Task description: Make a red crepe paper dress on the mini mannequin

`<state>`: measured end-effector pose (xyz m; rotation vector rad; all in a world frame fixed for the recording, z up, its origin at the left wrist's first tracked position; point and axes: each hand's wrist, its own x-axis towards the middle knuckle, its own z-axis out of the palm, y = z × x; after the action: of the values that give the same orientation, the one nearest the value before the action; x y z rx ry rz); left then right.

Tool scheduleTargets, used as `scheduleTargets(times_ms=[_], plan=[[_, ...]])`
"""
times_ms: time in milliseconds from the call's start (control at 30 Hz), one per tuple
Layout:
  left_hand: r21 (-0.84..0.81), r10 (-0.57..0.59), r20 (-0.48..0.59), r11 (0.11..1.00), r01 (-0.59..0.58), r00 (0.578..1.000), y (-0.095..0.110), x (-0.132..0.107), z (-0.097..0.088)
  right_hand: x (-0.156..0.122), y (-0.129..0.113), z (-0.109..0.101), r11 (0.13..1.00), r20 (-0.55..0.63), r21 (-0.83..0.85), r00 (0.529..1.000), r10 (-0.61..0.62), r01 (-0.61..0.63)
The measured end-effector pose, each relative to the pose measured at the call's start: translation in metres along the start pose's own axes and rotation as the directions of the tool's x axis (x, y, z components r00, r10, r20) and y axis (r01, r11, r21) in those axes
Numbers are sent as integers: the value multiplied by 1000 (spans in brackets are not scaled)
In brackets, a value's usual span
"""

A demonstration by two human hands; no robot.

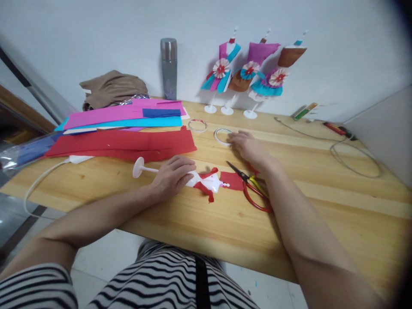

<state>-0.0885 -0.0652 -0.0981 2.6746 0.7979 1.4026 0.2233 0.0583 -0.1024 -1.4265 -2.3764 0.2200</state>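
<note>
A small white mannequin (192, 179) on a stand lies on its side in front of me, its round base to the left. My left hand (177, 174) is closed around its lower body. Red crepe paper strips (206, 194) wrap its torso, with ends sticking out on both sides. At the far side of the mannequin, my right hand (247, 148) has its fingertips on the right edge of a thin white roll of tape (220, 139). Scissors (255, 193) with red handles lie partly open under my right forearm, over a piece of red paper (230, 181).
Red crepe paper (128, 143) and pink sheets (109, 116) lie at left. Another tape ring (197, 125) is further back. A grey flask (169, 71), brown cloth (114, 88) and three dressed mannequins (222, 73) stand along the wall. A cable (354, 169) curls at right.
</note>
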Motion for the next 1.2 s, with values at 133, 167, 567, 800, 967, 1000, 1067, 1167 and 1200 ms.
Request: scheduleTargets(times_ms=[133, 167, 567, 800, 967, 1000, 1067, 1167, 1200], plan=[[1, -77, -24, 997, 77, 997, -4, 1, 0, 0, -3, -4, 995, 21, 23, 995, 94, -94], [1, -99, -38, 995, 99, 994, -5, 2, 0, 0, -7, -10, 994, 29, 35, 994, 106, -107], [309, -28, -66, 950, 48, 997, -19, 57, -8, -17, -109, -68, 766, 101, 642, 994, -38, -36], [397, 118, -66, 914, -82, 991, -20, 68, -1, -23, -130, -74, 665, 179, 737, 984, -18, -122], [374, 63, -30, 926, -48, 998, -22, 64, 1, -22, -131, -73, 620, 225, 763, 974, 14, -185], [352, 58, -33, 935, -43, 998, -22, 64, 2, -22, -131, -73, 617, 231, 763, 973, 15, -191], [307, 33, -40, 951, -19, 999, -23, 64, 3, -22, -129, -73, 623, 241, 757, 970, 19, -200], [272, -32, -32, 961, 39, 999, -24, 67, 3, -21, -125, -74, 646, 246, 735, 969, 28, -205], [246, -55, -19, 968, 58, 998, -24, 68, 2, -21, -123, -75, 659, 248, 724, 968, 29, -205]])
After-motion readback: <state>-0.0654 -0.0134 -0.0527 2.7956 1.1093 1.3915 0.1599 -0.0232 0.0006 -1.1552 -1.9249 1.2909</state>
